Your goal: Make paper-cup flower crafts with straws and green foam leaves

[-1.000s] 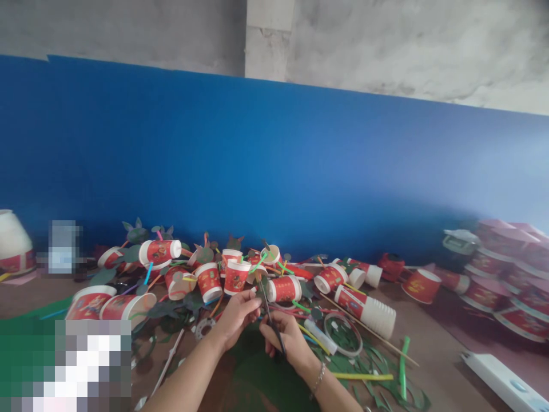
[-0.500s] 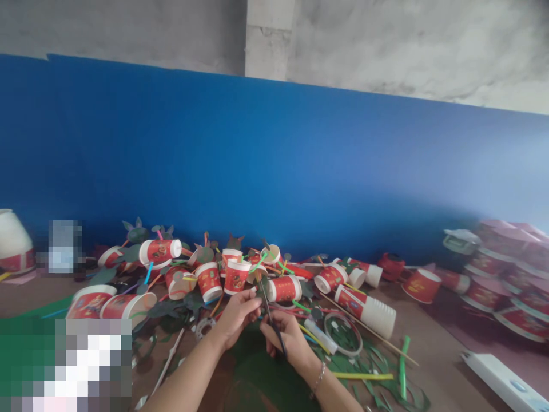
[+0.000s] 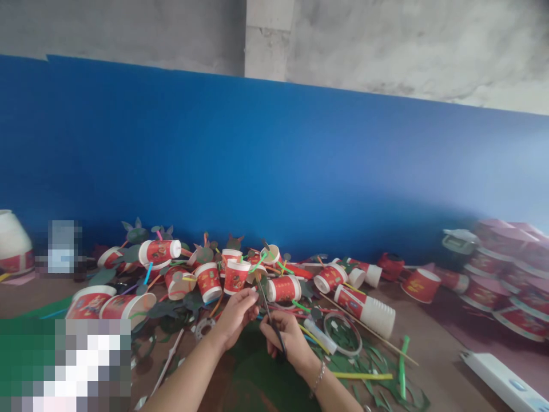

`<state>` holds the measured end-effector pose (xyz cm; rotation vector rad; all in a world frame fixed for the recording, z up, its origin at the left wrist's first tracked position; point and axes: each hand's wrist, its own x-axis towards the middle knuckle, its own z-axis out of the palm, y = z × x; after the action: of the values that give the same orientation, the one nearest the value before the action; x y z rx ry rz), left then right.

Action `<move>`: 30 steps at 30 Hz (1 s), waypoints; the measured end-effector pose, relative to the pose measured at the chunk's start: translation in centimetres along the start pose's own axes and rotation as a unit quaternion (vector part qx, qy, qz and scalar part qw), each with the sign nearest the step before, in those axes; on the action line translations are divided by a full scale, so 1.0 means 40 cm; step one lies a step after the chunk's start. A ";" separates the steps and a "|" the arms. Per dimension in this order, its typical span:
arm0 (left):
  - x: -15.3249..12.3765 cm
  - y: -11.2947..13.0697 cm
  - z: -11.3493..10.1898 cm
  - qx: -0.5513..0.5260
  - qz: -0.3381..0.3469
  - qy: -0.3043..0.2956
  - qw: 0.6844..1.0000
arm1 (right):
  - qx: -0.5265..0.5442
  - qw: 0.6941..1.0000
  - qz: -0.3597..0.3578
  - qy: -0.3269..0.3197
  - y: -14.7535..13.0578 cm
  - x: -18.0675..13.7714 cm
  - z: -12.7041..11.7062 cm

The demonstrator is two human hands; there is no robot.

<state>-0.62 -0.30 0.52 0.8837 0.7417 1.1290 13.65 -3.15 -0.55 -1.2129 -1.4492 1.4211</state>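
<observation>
My right hand [image 3: 288, 340] is closed round the black handles of a pair of scissors [image 3: 270, 318], whose blades point up and away. My left hand [image 3: 237, 314] pinches a small dark green paper piece [image 3: 259, 282] at the blade tips. Both hands hover over a dark green sheet [image 3: 261, 377] lying on the brown table [image 3: 433, 355]. Just beyond the hands lies a heap of red-and-white paper cups [image 3: 208, 279] with coloured straws and green paper leaves stuck in them.
A stack of cups [image 3: 367, 309] lies on its side to the right, beside a tape ring [image 3: 343, 334], a glue tube [image 3: 321, 336], green scraps [image 3: 377, 372] and straws [image 3: 402, 366]. Red bowls [image 3: 506, 274] pile up at far right. A blue wall [image 3: 274, 166] stands behind.
Almost nothing has moved. My left fingers have shifted slightly on the small green piece at the scissor tips; my right hand stays in place.
</observation>
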 end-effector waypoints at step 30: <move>-0.006 -0.002 0.014 0.009 0.010 -0.003 1.000 | 0.023 1.000 -0.008 0.017 0.004 0.003 0.000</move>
<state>-0.16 -0.68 0.73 0.9107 0.7416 1.1383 13.63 -3.05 -0.72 -1.1893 -1.3926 1.4093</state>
